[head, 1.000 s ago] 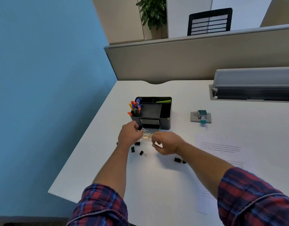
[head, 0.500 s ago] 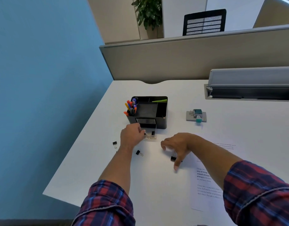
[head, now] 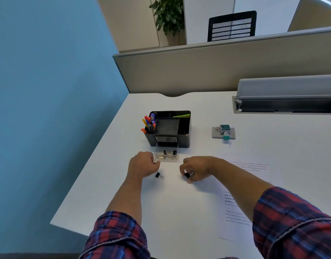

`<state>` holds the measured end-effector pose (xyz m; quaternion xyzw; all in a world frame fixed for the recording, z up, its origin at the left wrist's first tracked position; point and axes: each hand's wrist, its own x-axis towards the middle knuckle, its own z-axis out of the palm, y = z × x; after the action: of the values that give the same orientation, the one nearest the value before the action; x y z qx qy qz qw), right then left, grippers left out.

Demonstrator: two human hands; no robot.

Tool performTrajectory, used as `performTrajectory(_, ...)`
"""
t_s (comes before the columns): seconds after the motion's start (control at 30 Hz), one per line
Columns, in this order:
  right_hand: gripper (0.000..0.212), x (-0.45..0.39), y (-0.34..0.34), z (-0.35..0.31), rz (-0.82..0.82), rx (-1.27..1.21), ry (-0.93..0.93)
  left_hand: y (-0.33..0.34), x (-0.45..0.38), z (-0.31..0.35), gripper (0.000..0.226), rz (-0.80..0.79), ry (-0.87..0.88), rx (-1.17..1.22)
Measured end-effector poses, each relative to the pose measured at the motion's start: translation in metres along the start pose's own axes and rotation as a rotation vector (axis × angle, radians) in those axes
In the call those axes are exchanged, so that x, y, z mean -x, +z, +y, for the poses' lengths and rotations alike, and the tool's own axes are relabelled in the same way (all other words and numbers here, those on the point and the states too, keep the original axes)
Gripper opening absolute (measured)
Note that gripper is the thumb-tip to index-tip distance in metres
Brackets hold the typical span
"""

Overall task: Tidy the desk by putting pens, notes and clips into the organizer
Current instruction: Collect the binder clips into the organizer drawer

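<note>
The black organizer [head: 183, 136] stands mid-desk with coloured pens [head: 148, 123] in its left compartment and a green note [head: 181, 115] at the back. Its clear drawer [head: 175, 157] is pulled out toward me, with binder clips [head: 169, 152] lying inside. My left hand [head: 142, 166] sits just left of the drawer, fingers curled; a small black binder clip [head: 154, 162] shows at its fingertips. My right hand [head: 198, 167], right of the drawer, pinches another black binder clip [head: 188, 175] just above the desk. One loose clip [head: 158, 175] lies between my hands.
A printed sheet [head: 235, 208] lies under my right forearm. A small grey and teal gadget [head: 223, 132] sits right of the organizer. A grey cable tray [head: 286, 98] runs along the back right, below the partition [head: 198, 71]. The desk's left edge [head: 90, 169] is close.
My left hand drew back from the drawer toward the left. My right hand closed on the clip by the sheet and lifted it. The clip at the far left is out of sight.
</note>
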<state>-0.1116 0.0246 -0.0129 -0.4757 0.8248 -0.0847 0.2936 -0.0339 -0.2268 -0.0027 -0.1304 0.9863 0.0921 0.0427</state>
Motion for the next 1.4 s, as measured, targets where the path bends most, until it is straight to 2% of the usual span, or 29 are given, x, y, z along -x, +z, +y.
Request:
performTrajectory(0.17,0.03,-0.009,0.002,-0.009,0.061,-0.09,0.019,0.0,0.003,-0.003,0.038,-0.098,0.014,-0.06)
performTrajectory(0.37,0.023,-0.015,-0.007,-0.027,0.203,-0.356,0.008,0.001,0.009,-0.006,0.067,-0.185,0.033,-0.104)
performTrajectory(0.47,0.022,-0.019,-0.018,-0.037,0.23,-0.411,0.003,0.003,0.011,-0.005,0.072,-0.215,0.035,-0.095)
performTrajectory(0.57,0.024,-0.023,-0.028,-0.045,0.314,-0.491,0.006,0.006,0.012,-0.005,0.064,-0.188,0.044,-0.067)
performTrajectory(0.73,0.029,-0.03,-0.041,-0.048,0.559,-0.693,0.097,0.001,0.011,-0.003,0.04,-0.195,0.001,0.043)
performTrajectory(0.9,0.032,-0.04,-0.038,-0.049,0.729,-0.773,0.226,0.0,0.007,0.0,0.034,-0.236,-0.054,0.131)
performTrajectory(0.97,0.032,-0.045,-0.036,-0.049,0.755,-0.753,0.278,0.0,0.005,0.001,0.032,-0.252,-0.052,0.15)
performTrajectory(1.2,0.035,-0.053,-0.032,-0.049,0.699,-0.536,0.334,-0.003,0.004,0.003,0.022,-0.288,-0.026,0.153)
performTrajectory(1.4,0.041,-0.053,-0.034,-0.052,0.669,-0.394,0.324,-0.002,0.012,0.005,0.02,-0.129,-0.017,0.122)
